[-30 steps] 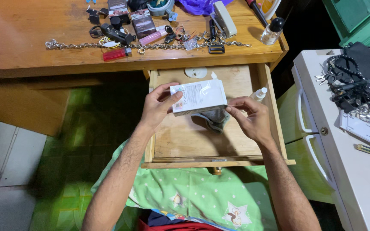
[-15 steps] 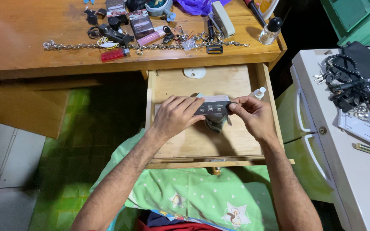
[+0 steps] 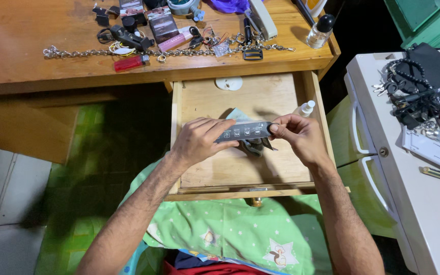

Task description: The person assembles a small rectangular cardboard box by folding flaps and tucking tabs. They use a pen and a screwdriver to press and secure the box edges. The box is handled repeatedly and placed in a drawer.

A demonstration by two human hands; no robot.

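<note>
Upper left of frame: red lighter (image 3: 131,62) and long metal chain (image 3: 169,51) on wooden desk (image 3: 31,46).
Centre: my left hand (image 3: 195,142) pinching left end of flat grey packet (image 3: 244,133), held edge-on over open wooden drawer (image 3: 286,97). Crumpled grey cloth (image 3: 253,146) under packet.
Right of centre: my right hand (image 3: 300,137) pinching right end. Small white bottle (image 3: 305,108) just beyond, in drawer.
Far right: white cabinet (image 3: 423,203).

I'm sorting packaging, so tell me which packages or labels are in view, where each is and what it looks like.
Flat packet: held by left hand and right hand over the open drawer; grey strip with small white symbols.
Two small dark boxes: desktop, near the metal chain; rectangular, printed faces.
</note>
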